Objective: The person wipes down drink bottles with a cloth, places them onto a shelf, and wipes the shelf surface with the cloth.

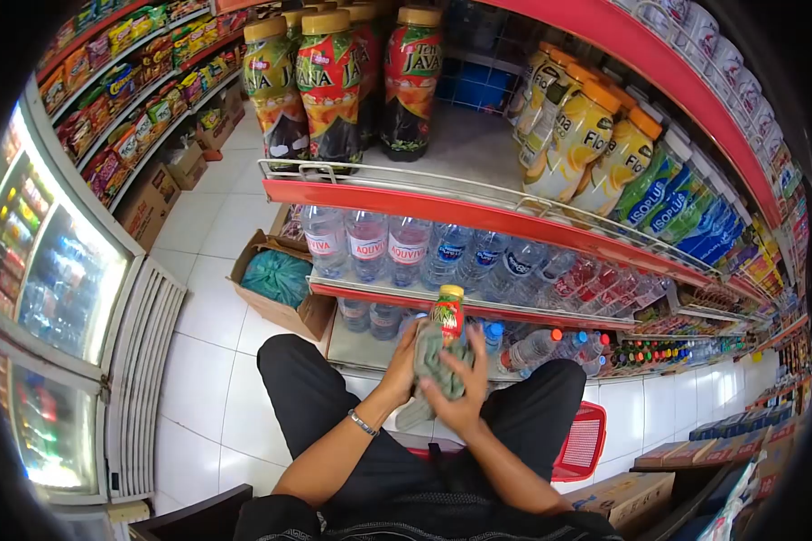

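A small bottle point(448, 311) with a yellow cap and a red and green label stands up between my hands, low in front of the shelves. A grey-green cloth point(435, 362) covers its lower part, and one end hangs down below. My left hand point(404, 361) wraps around the bottle's left side, with the cloth against its fingers. From the right, my right hand point(460, 386) presses the cloth onto the bottle; its fingers are bent and slightly blurred. The bottle's base is hidden by cloth and hands.
Large tea bottles point(327, 90) and yellow-labelled bottles point(579, 135) fill the upper shelf; water bottles point(366, 242) line the one below. A carton point(311, 311) holding a green bag stands left, a red basket point(579, 442) right. Glass-door fridges point(54, 243) stand far left.
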{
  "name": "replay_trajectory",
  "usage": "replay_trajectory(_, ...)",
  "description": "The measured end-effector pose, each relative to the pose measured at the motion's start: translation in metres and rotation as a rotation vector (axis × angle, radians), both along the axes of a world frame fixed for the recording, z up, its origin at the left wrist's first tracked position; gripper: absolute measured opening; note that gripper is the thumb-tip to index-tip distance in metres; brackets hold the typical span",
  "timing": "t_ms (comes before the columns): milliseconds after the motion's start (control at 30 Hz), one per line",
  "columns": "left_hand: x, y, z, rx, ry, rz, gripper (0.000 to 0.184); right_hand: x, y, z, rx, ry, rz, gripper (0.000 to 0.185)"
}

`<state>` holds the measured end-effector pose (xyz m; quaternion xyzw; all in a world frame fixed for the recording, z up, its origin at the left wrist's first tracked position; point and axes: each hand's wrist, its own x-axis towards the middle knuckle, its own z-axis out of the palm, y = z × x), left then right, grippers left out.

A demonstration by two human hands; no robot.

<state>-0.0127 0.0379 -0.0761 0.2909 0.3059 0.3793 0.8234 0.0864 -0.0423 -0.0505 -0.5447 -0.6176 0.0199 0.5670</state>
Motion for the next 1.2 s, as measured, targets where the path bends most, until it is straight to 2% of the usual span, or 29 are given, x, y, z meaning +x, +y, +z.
replay_trajectory(100,0.004,0.005,0.001,0.092,0.002,-0.151,0.044,0.024,0.032,0.016,-0.022,0.118,-0.045,0.039)
replay_trajectory(200,0.005,-0.003,0.009,0.052,0.174,-0.267,0.048,0.052,0.064,0.029,-0.04,0.319,-0.077,0.031)
replay_trajectory(233,0.005,-0.005,0.01,0.167,0.152,-0.273,0.049,0.06,0.073,0.033,-0.046,0.364,-0.06,0.026)
replay_trajectory(267,0.003,-0.004,0.011,0.166,0.154,-0.274,0.049,0.069,0.077,0.035,-0.047,0.366,-0.061,0.026)
replay_trajectory(333,-0.005,0.004,0.021,-0.087,0.075,-0.516,0.051,0.078,0.084,0.052,-0.403,0.754,0.163,0.022)
replay_trajectory(367,-0.008,0.007,0.015,-0.101,0.048,-0.59,0.063,0.076,0.08,0.066,-0.438,0.811,0.184,0.022)
replay_trajectory(400,-0.008,0.007,0.017,-0.098,0.048,-0.591,0.063,0.082,0.081,0.059,-0.435,0.811,0.184,0.022)
replay_trajectory(467,-0.008,0.008,0.021,-0.328,-0.272,-0.678,0.062,0.096,0.083,0.038,-0.653,1.019,0.3,0.024)
replay_trajectory(500,-0.006,0.005,0.019,-0.342,-0.254,-0.62,0.066,0.088,0.08,0.04,-0.622,0.98,0.178,0.027)
replay_trajectory(533,-0.005,0.005,0.014,-0.344,-0.255,-0.617,0.066,0.082,0.077,0.037,-0.626,0.979,0.179,0.027)
replay_trajectory(600,-0.003,0.006,0.006,-0.301,-0.242,-0.602,0.065,0.072,0.07,0.029,-0.344,0.408,-0.027,0.029)
replay_trajectory(633,-0.004,0.005,0.005,-0.304,-0.239,-0.601,0.065,0.067,0.066,0.025,-0.347,0.411,-0.027,0.029)
replay_trajectory(733,-0.003,0.004,0.011,0.053,0.288,-0.386,0.062,0.057,0.056,0.015,-0.136,0.245,-0.115,0.024)
replay_trajectory(767,0.004,0.006,-0.031,0.185,0.328,-0.343,0.052,0.056,0.053,0.012,-0.066,0.189,-0.144,0.022)
replay_trajectory(800,0.004,0.001,-0.03,0.414,0.387,-0.337,0.054,0.057,0.048,0.01,-0.067,0.19,-0.144,0.022)
replay_trajectory(833,0.004,-0.007,-0.013,0.644,0.444,-0.328,0.057,0.06,0.043,0.009,-0.178,0.213,-0.238,0.02)
replay_trajectory(867,0.006,-0.016,0.005,0.613,0.505,-0.345,0.052,0.061,0.04,0.009,-0.29,0.234,-0.332,0.017)
replay_trajectory(933,0.016,-0.029,-0.001,0.702,0.551,-0.213,0.049,0.057,0.039,0.016,-0.233,0.269,-0.286,0.016)
replay_trajectory(1000,0.023,-0.034,-0.009,0.717,0.532,-0.193,0.052,0.045,0.039,0.018,-0.098,0.518,-0.273,0.018)
replay_trajectory(1067,0.031,-0.034,-0.025,0.903,0.463,0.067,0.057,0.021,0.032,0.024,-0.122,0.633,-0.25,0.024)
replay_trajectory(1100,0.03,-0.031,-0.022,0.903,0.468,0.068,0.057,0.012,0.027,0.022,-0.149,0.714,-0.231,0.026)
replay_trajectory(1133,0.03,-0.026,-0.016,0.86,0.398,0.143,0.06,0.011,0.025,0.008,-0.17,0.56,-0.259,0.028)
replay_trajectory(1167,0.029,-0.023,-0.011,0.814,0.329,0.215,0.062,0.008,0.021,-0.006,-0.199,0.58,-0.21,0.029)
replay_trajectory(1200,0.025,-0.022,-0.01,0.851,0.342,0.293,0.056,0.003,0.016,-0.013,-0.229,0.604,-0.165,0.03)
